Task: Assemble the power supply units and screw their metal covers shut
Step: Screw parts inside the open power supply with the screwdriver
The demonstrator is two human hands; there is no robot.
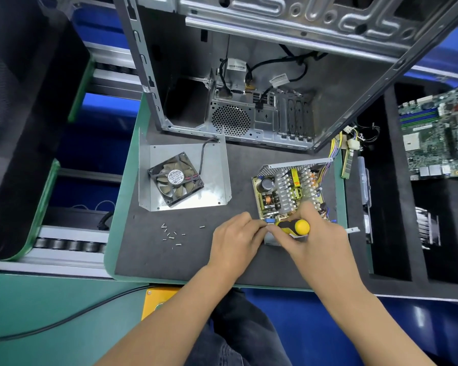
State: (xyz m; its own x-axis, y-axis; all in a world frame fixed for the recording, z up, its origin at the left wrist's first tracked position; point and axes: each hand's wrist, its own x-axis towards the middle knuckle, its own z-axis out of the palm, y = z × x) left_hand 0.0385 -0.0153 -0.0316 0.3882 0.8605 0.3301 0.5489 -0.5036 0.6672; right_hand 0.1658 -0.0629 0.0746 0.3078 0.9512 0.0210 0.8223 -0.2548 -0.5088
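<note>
Right hand (pixel 315 228) has its grip clenched round the yellow-and-black-handled screwdriver (pixel 295 226), handle lying roughly level, shaft pointing left toward the near-left corner of the open power supply unit with its yellowish circuit board and metal heatsink fins (pixel 288 190). Left hand (pixel 236 237) meets it there, fingertips pinched at the tip end of the driver; probably steadying a screw or the bit, too small to tell which. The tip itself is hidden by the fingers. The unit sits on the dark grey foam mat of the worktop (pixel 169 260), near the right edge, uncovered, with yellow and purple leads (pixel 333 147) running off its far right corner. Its flat bent sheet-metal cover (pixel 214 178) lies apart to the left, with a black square cooling fan (pixel 175 179) resting in it, fan cable trailing up. A scatter of small silver screws (pixel 171 233) lies on the mat left of the left hand. Behind is an open grey computer case (pixel 249 101); to the right, a green motherboard (pixel 439 133) in a black tray. Step in hand, as I judge it: fastening the board or a fitting into the base, so early to mid task, cover not yet on. Next move calls for seating the tip square in the screw head, then fetching another screw from the scatter.
</note>
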